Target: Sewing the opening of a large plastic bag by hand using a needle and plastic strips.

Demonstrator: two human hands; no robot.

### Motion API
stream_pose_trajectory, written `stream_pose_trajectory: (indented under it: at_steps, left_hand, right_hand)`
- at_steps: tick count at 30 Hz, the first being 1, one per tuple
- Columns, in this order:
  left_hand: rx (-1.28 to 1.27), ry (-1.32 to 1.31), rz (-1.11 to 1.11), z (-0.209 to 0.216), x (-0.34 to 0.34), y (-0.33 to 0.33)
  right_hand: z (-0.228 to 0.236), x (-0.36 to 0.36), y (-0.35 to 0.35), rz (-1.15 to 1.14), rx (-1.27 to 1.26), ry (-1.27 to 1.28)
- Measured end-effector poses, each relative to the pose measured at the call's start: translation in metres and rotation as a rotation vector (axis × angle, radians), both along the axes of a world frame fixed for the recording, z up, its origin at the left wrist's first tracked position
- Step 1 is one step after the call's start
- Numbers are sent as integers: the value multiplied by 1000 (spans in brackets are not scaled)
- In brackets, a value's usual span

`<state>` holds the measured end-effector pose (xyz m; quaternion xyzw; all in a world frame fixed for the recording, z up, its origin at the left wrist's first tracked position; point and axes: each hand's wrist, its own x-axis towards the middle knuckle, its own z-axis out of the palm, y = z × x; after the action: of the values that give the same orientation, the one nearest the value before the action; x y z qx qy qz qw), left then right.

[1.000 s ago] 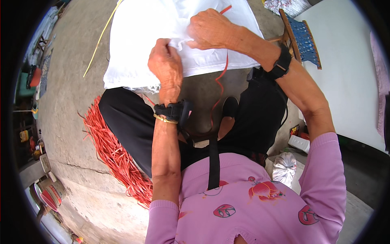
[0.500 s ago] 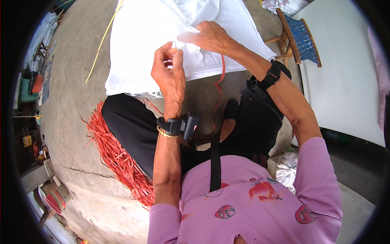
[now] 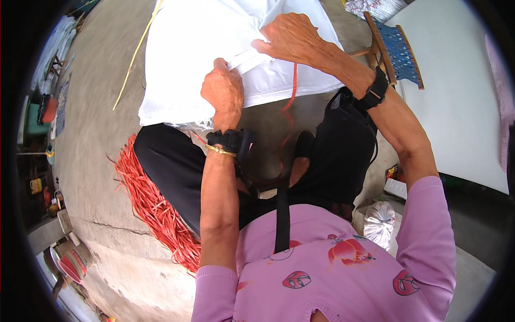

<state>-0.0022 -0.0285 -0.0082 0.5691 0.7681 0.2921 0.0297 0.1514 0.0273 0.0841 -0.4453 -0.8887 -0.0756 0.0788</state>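
A white cloth [image 3: 179, 70] with a frayed lower edge is spread out in front of my knees. My left hand [image 3: 222, 88], back upward, is closed on a fold near the cloth's middle. Farther right and a little higher, my right hand [image 3: 289, 38] pinches the same cloth, and a narrow white strip or fold stretches between the two. Both sets of fingertips are partly hidden. From under the cloth a thin red strip [image 3: 294, 86] hangs down between my legs.
A bundle of red strips [image 3: 155, 206] lies by my left leg. At the far left a yellow strip [image 3: 130, 67] rests on the concrete floor. A wooden seat with blue webbing [image 3: 399, 51] and a white panel [image 3: 450, 102] stand right. A knotted plastic bag [image 3: 380, 222] sits beside my right hip.
My right hand has moved up and to the right, drawing the cloth away from the left hand. My left hand has turned back upward, its fingers now closed on the cloth.
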Motion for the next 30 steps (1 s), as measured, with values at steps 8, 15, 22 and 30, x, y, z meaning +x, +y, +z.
stream_pose_trajectory:
  at_steps: [8, 15, 22, 30]
  left_hand:
    - [219, 3, -158, 27, 8, -1]
    - [365, 106, -384, 53, -8, 18]
    - [184, -252, -622, 41, -11, 23]
    - [39, -900, -566, 59, -7, 21]
  right_hand:
    - [4, -15, -2, 285, 59, -171]
    - [-9, -23, 18, 247, 192, 278]
    - [-8, -28, -8, 300, 486, 698]
    - [-49, -44, -74, -369, -326, 999]
